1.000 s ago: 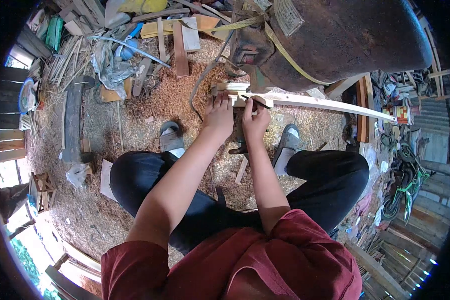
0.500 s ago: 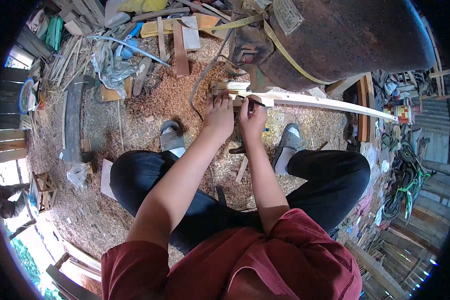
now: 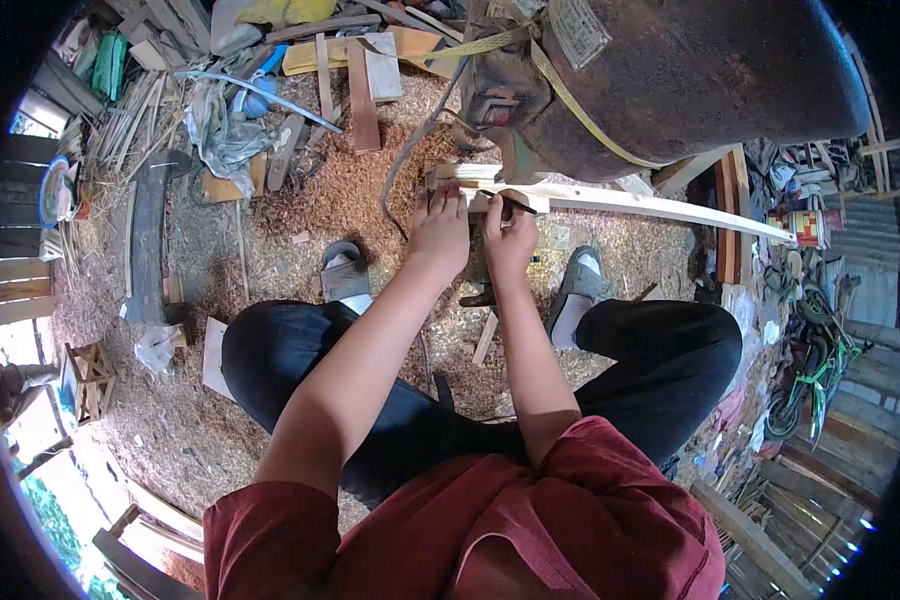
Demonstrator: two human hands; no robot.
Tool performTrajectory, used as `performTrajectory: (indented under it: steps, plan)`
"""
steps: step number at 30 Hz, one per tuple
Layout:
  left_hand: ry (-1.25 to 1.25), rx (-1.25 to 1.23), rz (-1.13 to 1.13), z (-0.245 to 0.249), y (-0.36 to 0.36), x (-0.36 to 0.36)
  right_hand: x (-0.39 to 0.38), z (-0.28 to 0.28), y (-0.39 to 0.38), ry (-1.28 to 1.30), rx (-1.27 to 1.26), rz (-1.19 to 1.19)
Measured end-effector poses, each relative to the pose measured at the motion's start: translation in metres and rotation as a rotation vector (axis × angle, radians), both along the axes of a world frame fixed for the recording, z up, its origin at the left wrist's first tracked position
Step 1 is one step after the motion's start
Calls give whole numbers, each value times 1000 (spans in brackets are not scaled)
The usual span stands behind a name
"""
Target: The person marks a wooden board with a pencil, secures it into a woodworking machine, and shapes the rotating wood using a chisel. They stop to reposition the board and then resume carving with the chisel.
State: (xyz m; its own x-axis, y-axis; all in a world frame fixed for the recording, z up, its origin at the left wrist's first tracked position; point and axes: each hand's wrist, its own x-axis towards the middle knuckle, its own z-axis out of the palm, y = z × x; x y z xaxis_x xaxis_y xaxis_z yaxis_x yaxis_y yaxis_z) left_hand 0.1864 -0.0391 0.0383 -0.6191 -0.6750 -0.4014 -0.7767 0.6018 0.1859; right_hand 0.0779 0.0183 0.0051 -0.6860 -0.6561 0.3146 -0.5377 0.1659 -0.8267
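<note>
Slightly left of the view's middle, my left hand (image 3: 440, 228) lies with outstretched fingers on top of a pale wooden block (image 3: 457, 171). Its thumb is hidden. Beside it on the right, my right hand (image 3: 511, 236) is closed around a slim black pen (image 3: 521, 206). The pen slants, with its tip pointing left at the wood near my left fingertips. A long pale wooden strip (image 3: 650, 203) runs from under the hands out to the right.
A large rusty metal body (image 3: 690, 80) with a yellow strap looms just beyond the wood. A cable (image 3: 405, 155) curves down by my left hand. Wood shavings (image 3: 355, 200) cover the ground. Scrap boards (image 3: 362, 95) lie ahead, and a green motorbike (image 3: 820, 375) is at right.
My right hand has shifted slightly to the right with the pen, which now slants a little differently. My left hand stays in nearly the same place on the wood.
</note>
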Motion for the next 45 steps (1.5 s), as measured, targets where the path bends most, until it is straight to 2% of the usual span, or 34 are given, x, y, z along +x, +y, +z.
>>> performTrajectory:
  steps: [2,4,9,11,13,18,24,26,31,38,41,45]
  plan:
    - [-9,11,-1,2,0,-1,-2,-1,0,-47,13,15]
    - [0,2,4,-2,1,-1,-3,-3,-1,93,-3,46]
    - [-25,-98,-25,-2,2,0,-3,-1,1,6,17,-1]
    - [-24,3,2,4,0,-2,-4,2,0,-29,54,26]
    - [-22,9,5,4,0,-3,-1,-1,-2,91,25,4]
    - [-24,-12,-5,3,1,-1,-2,-1,-1,31,-33,-45]
    - [2,25,16,2,0,-2,-6,-11,-1,19,27,5]
    - [-35,2,-9,5,0,-2,-8,-16,-1,-36,-20,-54]
    - [-18,28,6,1,0,-2,-6,-4,1,35,24,-22]
    - [3,15,2,4,1,-1,-5,-1,-1,-18,-28,-108]
    - [14,19,19,1,0,-2,-4,-4,-2,102,-21,-48]
    - [-6,-20,-7,1,1,-2,-11,-2,2,33,-104,-119]
